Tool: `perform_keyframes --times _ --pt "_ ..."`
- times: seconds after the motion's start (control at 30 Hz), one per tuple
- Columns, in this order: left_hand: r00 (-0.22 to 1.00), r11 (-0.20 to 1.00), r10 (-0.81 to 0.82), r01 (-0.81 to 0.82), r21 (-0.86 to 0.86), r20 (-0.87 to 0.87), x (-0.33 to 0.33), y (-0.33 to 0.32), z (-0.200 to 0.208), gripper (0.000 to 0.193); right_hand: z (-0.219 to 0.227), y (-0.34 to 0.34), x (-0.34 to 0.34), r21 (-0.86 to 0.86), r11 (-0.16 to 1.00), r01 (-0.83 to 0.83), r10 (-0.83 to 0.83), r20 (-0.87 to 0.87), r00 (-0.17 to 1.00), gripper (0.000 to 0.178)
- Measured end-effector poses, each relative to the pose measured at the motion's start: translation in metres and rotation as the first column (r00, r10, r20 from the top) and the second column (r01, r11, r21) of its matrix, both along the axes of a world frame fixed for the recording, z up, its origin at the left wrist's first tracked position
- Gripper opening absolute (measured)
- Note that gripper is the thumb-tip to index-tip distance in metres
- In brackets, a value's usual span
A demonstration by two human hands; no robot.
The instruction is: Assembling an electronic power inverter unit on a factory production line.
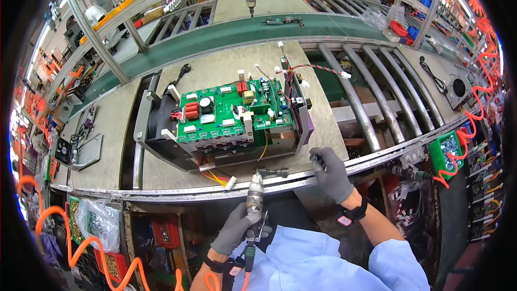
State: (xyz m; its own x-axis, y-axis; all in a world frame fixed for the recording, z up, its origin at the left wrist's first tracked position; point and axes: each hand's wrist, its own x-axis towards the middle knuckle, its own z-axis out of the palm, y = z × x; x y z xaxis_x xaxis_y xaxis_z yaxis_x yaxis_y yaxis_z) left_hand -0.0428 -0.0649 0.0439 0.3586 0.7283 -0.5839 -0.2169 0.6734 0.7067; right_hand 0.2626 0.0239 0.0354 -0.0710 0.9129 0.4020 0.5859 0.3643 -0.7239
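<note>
Plainly, we have an open-topped unit (221,152) across the worktop (326,121), its black casing (158,121) at the left edge. The green circuit board (229,109) already lies over it, so we judge that part done. Yellow-and-red leads (216,177) hang loose toward the front edge, their white connector (231,184) unmated; wiring seems left to finish. Our left hand (232,230), just off the front edge, has its fingers clamped round an air driver (255,198). A twisted red-and-green lead (319,68) ends free past the right edge. Our right hand (330,176), at the front right corner, has thumb and fingers curled nearly together; we cannot tell whether they pinch a small dark thing (318,158).
</note>
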Motion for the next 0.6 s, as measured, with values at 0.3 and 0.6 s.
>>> perform_keyframes --times 0.3,0.6 --pt "0.993 0.995 -0.101 0.101 0.002 0.052 0.000 0.012 0.003 0.050 -0.013 -0.027 -0.042 -0.426 0.900 -0.091 -0.079 -0.365 0.927 0.019" --pt "0.982 0.996 -0.083 0.079 0.032 0.169 0.012 0.006 -0.011 0.048 -0.026 -0.025 -0.063 -0.447 0.894 0.034 -0.323 -0.590 0.740 0.024"
